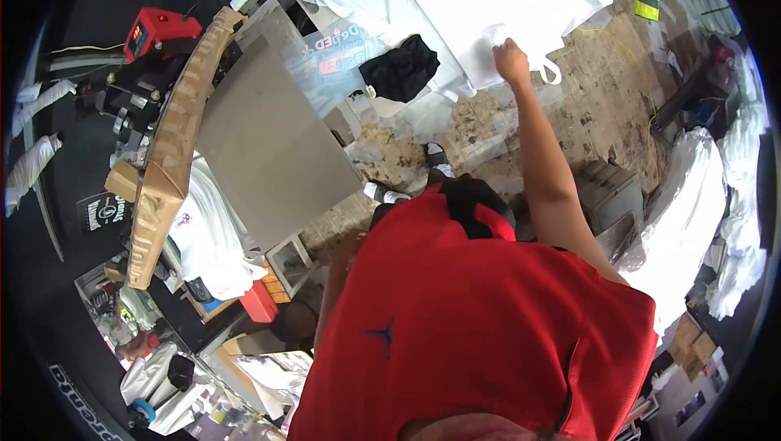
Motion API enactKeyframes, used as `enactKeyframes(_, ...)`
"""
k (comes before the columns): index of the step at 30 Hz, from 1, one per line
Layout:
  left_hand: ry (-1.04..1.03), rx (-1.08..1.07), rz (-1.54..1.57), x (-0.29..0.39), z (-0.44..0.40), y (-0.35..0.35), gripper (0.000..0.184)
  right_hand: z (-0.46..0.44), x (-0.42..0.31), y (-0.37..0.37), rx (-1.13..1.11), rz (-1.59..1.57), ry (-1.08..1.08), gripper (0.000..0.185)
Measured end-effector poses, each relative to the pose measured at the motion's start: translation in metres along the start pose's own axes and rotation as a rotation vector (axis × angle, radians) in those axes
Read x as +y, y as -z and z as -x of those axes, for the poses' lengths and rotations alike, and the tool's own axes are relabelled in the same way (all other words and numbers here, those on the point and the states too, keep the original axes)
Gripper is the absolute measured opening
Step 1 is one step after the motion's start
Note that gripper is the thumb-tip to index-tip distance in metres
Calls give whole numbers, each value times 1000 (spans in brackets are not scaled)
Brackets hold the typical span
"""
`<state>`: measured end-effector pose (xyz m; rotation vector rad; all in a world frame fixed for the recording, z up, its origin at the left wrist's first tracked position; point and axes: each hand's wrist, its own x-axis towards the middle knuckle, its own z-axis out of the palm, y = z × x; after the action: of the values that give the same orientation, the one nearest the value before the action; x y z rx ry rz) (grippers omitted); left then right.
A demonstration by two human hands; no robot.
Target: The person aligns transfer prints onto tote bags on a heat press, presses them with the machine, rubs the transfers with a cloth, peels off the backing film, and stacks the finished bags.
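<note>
A grey board [272, 144] stands to the left of the black cloth [400, 68], and the left hand [351, 244] is below that cloth — too hidden to tell its grip. Right of the black cloth, the white cloth [468, 14] lies spread, the right hand [511, 61] against it with curled fingers — whether they pinch fabric, I cannot tell.

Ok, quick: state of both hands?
Left hand: mostly hidden beside the body, can't tell.
Right hand: closed at the white fabric; grip unclear.
</note>
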<state>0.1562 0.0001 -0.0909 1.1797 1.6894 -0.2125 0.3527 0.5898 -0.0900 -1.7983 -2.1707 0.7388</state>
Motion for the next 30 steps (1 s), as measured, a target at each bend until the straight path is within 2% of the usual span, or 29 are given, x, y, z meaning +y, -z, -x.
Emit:
enactKeyframes(1,17,17,198,18,7,10,40,3,-8,18,4,-161,17,33)
enactKeyframes(3,75,81,911,79,29,51,43,10,-32,68,-11,-422,57,32)
enactKeyframes(4,60,100,1116,105,35,79,45,16,-43,91,-33,-522,77,32)
enactKeyframes(5,-27,113,1120,124,34,104,47,23,-52,112,-52,-623,57,32)
enactKeyframes(7,-294,153,931,138,7,149,52,46,-70,150,-110,-914,73,22)
enactKeyframes(10,-344,53,1217,193,-37,210,60,92,-78,182,-159,-1278,137,16)
enactKeyframes(12,-390,-78,1417,228,-73,240,77,126,-70,190,-278,-1421,154,18)
enactKeyframes(13,-296,-40,1482,248,-90,248,87,141,-53,175,-314,-1450,58,22)
enactKeyframes(14,-203,-6,1537,266,-108,252,98,161,-54,180,-415,-1606,118,23)
enactKeyframes(15,-248,-130,1605,271,-131,255,111,180,-46,177,-482,-1671,38,20)
enactKeyframes(16,-244,-200,1688,290,-132,262,104,196,-36,169,-571,-1836,46,18)
enactKeyframes(17,-154,-69,1745,306,-146,259,92,214,-25,172,-592,-1805,-10,18)
enactKeyframes(18,-418,-73,1668,304,-173,250,73,230,-16,172,-628,-1782,-73,19)
enactKeyframes(19,-397,-80,1802,310,-181,246,51,243,1,170,-613,-1796,-190,20)
enactKeyframes(20,-327,-27,1821,313,-186,240,50,255,21,168,-611,-1810,-303,22)
enactKeyframes(21,-238,-47,1843,308,-199,230,36,268,39,168,-598,-1858,-360,21)
enactKeyframes(22,-256,-60,1834,288,-227,214,36,279,56,168,-593,-1900,-417,20)
enactKeyframes(24,-163,-225,1644,253,-277,193,14,292,85,162,-563,-1924,-450,20)
enactKeyframes(25,-166,-225,1634,265,-268,193,14,298,97,157,-546,-1947,-503,20)
enactKeyframes(27,-124,-63,1360,309,-234,195,7,304,120,138,-517,-2026,-572,20)
enactKeyframes(28,-124,-61,1358,316,-233,199,7,307,133,124,-504,-2025,-612,20)
enactKeyframes(30,-465,153,1105,333,-236,207,4,307,154,98,-551,-1963,-631,19)
